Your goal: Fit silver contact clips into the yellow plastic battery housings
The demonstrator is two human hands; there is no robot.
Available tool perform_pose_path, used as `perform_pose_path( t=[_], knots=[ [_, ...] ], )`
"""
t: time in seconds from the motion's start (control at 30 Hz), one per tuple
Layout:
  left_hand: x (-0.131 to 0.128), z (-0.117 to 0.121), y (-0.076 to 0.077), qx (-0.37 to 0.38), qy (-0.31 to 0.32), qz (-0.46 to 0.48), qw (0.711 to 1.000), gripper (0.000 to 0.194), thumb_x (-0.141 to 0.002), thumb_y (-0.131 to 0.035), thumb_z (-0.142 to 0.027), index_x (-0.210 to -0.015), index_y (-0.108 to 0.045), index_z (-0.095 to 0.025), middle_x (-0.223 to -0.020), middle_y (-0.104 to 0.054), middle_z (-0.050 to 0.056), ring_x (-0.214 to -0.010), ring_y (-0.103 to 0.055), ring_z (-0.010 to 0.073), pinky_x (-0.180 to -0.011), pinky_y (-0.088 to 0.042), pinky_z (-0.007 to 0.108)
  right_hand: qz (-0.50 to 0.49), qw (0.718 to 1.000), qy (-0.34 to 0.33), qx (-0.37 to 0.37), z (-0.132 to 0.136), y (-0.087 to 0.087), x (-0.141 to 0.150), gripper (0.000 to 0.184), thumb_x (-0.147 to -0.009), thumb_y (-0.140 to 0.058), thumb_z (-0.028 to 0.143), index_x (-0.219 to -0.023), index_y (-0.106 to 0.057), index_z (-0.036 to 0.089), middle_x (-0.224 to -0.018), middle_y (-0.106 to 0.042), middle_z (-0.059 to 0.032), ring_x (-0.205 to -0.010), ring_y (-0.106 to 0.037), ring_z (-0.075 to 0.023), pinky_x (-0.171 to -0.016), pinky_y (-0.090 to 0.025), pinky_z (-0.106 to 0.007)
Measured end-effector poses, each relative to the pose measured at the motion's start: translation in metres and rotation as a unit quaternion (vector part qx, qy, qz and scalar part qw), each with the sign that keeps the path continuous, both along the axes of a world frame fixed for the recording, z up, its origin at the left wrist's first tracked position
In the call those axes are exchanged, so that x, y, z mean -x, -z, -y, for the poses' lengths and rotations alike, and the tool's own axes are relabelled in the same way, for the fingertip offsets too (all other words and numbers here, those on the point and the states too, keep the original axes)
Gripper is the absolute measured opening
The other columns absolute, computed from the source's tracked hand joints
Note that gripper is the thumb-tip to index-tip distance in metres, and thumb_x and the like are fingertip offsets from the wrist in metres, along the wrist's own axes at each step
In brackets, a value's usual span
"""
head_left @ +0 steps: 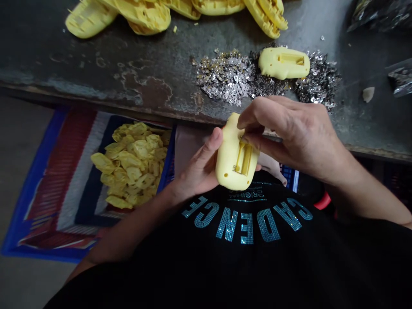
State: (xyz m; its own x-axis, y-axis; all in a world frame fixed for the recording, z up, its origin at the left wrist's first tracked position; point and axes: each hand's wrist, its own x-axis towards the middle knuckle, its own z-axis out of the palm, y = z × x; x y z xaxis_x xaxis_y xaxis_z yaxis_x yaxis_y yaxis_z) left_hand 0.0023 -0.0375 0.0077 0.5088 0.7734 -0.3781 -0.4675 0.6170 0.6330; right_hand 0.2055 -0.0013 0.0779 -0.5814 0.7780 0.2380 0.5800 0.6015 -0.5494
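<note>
Yellow shell [229, 148] is being clasped by left hand [202, 171], slot [243, 159] up presumably for access, right hand [291, 124] being pinched over it (on what, can't tell), metal pieces [230, 77] lying just beyond.

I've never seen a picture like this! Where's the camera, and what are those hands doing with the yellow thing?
There's no robot here, just a person's two bare hands. The camera sits on their head, looking down. The left hand holds a yellow case. The right hand has its fingertips at the slot, but I can't tell whether they pinch anything. On the table are shiny metal bits, with another case on them, and bigger yellow parts farther away.
</note>
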Motion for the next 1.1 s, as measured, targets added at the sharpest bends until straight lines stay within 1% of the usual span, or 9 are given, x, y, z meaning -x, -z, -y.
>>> perform_pose_path(
  t=[0.17, 0.3, 0.47, 0.57, 0.63, 0.73, 0.83, 0.97, 1.1],
  knots=[
    [0.002, -0.002, 0.003, 0.0, -0.006, 0.02, 1.0, 0.06, -0.095, -0.079, -0.067, -0.136, -0.076, -0.024, -0.126, -0.085, 0.007, -0.136, -0.074, 0.0406, -0.099, -0.069, 0.047, -0.071, 0.996, 0.028, 0.036, 0.005, 0.007, -0.004, 0.005, -0.104, -0.078, 0.038, -0.102, -0.075, 0.035, -0.098, -0.083, 0.0017, -0.086, -0.075, -0.0215, -0.079, -0.063, -0.035],
    [0.004, -0.002, 0.006, 0.006, 0.005, 0.033, 0.999, 0.059, -0.09, -0.085, -0.064, -0.133, -0.078, -0.024, -0.125, -0.085, 0.008, -0.134, -0.074, 0.0404, -0.097, -0.069, 0.046, -0.076, 0.995, 0.061, -0.036, 0.012, 0.018, -0.007, 0.013, -0.111, -0.066, 0.033, -0.109, -0.079, 0.034, -0.1, -0.083, -0.0005, -0.089, -0.076, -0.0236, -0.08, -0.062, -0.042],
    [0.001, -0.001, 0.004, 0.024, -0.013, 0.026, 0.999, 0.058, -0.095, -0.079, -0.062, -0.141, -0.077, -0.025, -0.124, -0.083, 0.009, -0.138, -0.072, 0.0408, -0.099, -0.069, 0.048, -0.03, 0.988, 0.005, -0.154, 0.016, 0.039, -0.009, 0.021, -0.113, -0.058, 0.026, -0.122, -0.078, 0.026, -0.118, -0.082, -0.0061, -0.097, -0.071, -0.0257, -0.083, -0.057, -0.047],
    [-0.002, 0.0, 0.001, 0.024, -0.017, 0.027, 0.999, 0.057, -0.101, -0.07, -0.064, -0.141, -0.077, -0.025, -0.126, -0.082, 0.008, -0.141, -0.07, 0.0412, -0.101, -0.068, 0.049, -0.025, 0.977, 0.011, -0.211, 0.02, 0.052, -0.012, 0.026, -0.111, -0.064, 0.033, -0.134, -0.075, 0.031, -0.122, -0.081, -0.0048, -0.096, -0.069, -0.0258, -0.082, -0.055, -0.048],
    [-0.004, 0.001, 0.001, 0.017, -0.017, 0.03, 0.999, 0.058, -0.098, -0.074, -0.065, -0.141, -0.077, -0.026, -0.129, -0.081, 0.008, -0.142, -0.069, 0.0409, -0.101, -0.067, 0.048, -0.03, 0.975, 0.027, -0.217, 0.023, 0.06, -0.015, 0.033, -0.107, -0.072, 0.037, -0.14, -0.073, 0.039, -0.125, -0.081, -0.0016, -0.096, -0.069, -0.0252, -0.085, -0.055, -0.048],
    [-0.004, 0.002, 0.001, 0.003, -0.031, 0.033, 0.999, 0.065, -0.09, -0.084, -0.066, -0.141, -0.076, -0.027, -0.133, -0.081, 0.009, -0.142, -0.07, 0.0398, -0.102, -0.067, 0.046, -0.033, 0.977, 0.04, -0.209, 0.028, 0.067, -0.017, 0.044, -0.101, -0.081, 0.039, -0.144, -0.072, 0.043, -0.128, -0.081, -0.0007, -0.095, -0.068, -0.0256, -0.087, -0.056, -0.05],
    [-0.003, 0.004, 0.003, 0.0, -0.05, 0.024, 0.998, 0.068, -0.088, -0.088, -0.068, -0.141, -0.075, -0.026, -0.134, -0.082, 0.009, -0.141, -0.071, 0.0383, -0.102, -0.067, 0.043, -0.052, 0.981, 0.045, -0.184, 0.029, 0.066, -0.018, 0.037, -0.103, -0.077, 0.036, -0.14, -0.076, 0.043, -0.126, -0.082, -0.0015, -0.093, -0.069, -0.0256, -0.087, -0.058, -0.051],
    [-0.002, 0.006, 0.005, -0.016, -0.052, 0.026, 0.998, 0.068, -0.089, -0.088, -0.068, -0.142, -0.075, -0.028, -0.134, -0.082, 0.006, -0.138, -0.072, 0.0355, -0.1, -0.067, 0.038, -0.151, 0.985, 0.056, -0.069, 0.018, 0.054, -0.019, 0.023, -0.108, -0.071, 0.038, -0.128, -0.081, 0.036, -0.123, -0.08, -0.005, -0.109, -0.073, -0.0271, -0.097, -0.062, -0.051],
    [-0.003, 0.008, 0.004, -0.046, -0.062, 0.006, 0.997, 0.069, -0.087, -0.09, -0.069, -0.142, -0.073, -0.03, -0.13, -0.083, 0.003, -0.136, -0.073, 0.0358, -0.097, -0.066, 0.036, -0.163, 0.985, 0.01, 0.048, 0.0, 0.039, -0.019, 0.039, -0.101, -0.081, 0.044, -0.135, -0.078, 0.023, -0.132, -0.078, -0.0099, -0.12, -0.072, -0.0272, -0.102, -0.066, -0.046]
  ],
)
